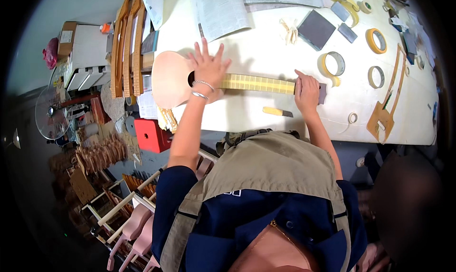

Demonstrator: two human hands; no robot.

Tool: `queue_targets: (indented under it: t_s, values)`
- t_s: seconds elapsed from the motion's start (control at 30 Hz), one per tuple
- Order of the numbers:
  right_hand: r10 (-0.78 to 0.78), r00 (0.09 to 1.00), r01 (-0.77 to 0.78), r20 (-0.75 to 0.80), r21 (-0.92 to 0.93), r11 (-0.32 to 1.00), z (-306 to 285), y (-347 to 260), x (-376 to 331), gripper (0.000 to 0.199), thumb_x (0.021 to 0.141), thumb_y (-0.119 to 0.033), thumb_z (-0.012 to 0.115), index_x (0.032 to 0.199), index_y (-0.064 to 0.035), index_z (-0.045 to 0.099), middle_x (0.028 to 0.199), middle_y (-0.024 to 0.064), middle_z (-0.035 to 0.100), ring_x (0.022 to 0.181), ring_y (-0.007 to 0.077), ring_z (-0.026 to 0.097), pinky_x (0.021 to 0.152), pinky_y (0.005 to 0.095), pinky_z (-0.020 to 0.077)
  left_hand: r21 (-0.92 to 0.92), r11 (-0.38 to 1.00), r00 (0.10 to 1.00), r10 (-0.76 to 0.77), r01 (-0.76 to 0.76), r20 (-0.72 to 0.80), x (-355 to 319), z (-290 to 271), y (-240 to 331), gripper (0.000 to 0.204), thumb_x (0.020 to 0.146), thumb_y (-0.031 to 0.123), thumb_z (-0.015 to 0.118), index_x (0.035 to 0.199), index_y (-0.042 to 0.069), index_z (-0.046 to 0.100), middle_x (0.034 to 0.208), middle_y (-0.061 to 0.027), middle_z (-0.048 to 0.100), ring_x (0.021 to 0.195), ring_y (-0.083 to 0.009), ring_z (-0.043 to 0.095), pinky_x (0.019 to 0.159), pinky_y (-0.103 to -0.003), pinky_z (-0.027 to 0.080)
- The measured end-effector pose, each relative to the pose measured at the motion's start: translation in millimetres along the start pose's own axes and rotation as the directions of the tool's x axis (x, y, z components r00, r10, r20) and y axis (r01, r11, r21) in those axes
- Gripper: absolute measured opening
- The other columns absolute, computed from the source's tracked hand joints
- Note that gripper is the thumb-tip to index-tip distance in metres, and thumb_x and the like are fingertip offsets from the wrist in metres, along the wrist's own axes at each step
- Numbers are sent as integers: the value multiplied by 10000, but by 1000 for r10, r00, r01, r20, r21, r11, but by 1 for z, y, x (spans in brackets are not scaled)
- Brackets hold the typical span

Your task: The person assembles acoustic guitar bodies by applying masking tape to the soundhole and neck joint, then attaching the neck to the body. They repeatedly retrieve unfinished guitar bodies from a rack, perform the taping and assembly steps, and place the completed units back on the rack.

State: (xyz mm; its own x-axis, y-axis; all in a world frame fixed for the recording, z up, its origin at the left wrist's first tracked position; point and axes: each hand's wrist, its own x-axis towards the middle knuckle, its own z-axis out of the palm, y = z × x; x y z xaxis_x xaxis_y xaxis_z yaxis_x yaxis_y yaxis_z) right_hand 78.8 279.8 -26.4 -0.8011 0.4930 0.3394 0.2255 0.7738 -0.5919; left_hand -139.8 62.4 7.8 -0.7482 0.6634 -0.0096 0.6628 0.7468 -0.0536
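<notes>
Fingers of the left hand are spread wide over the pale body of a ukulele, beside its soundhole; whether the palm is pressed down cannot be told. By the right hand, the end of the neck is covered with bent fingers, though a firm grip cannot be confirmed. The ukulele is laid face up on a white desk, where a yellow-handled knife is placed near its neck. Newspapers, a dark square block, tape rolls and a brown wooden template are scattered farther off. Beyond the desk, a red stool and a fan are seen on the left. The ukulele's long axis is set left to right, with the dark headstock pointed right and slightly toward the person.
</notes>
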Motion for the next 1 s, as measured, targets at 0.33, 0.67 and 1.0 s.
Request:
queue_targets:
  t_s: [0.33,0.67,1.0]
  values:
    - [91,996,-90,-8,135,987,-1,-2,-1,179,829,-100,569,990,-65,639,794,107,592,769,268,547,784,370,407,-389,887,908,73,-249,-413,86,-10,31,378,823,312,647,1029,-4,618,1241,-92,544,1291,-270,377,1095,-569,74]
    - [-569,821,530,-55,-300,793,-61,-91,114,411,683,-65,651,1087,-140,640,1370,89,407,1273,289,360,1065,489,253,-995,11,956,279,-97,-90,-65,-115,63,152,770,23,701,874,16,590,923,-32,596,847,-91,583,720,-217,467]
    - [-124,586,-728,801,452,-516,-15,-145,27,257,934,-217,472,1125,-64,550,1199,86,572,1061,175,573,860,311,500,-974,178,828,-518,-139,-212,-116,-101,46,279,707,46,770,902,6,575,903,-73,600,726,-99,552,641,-216,456]
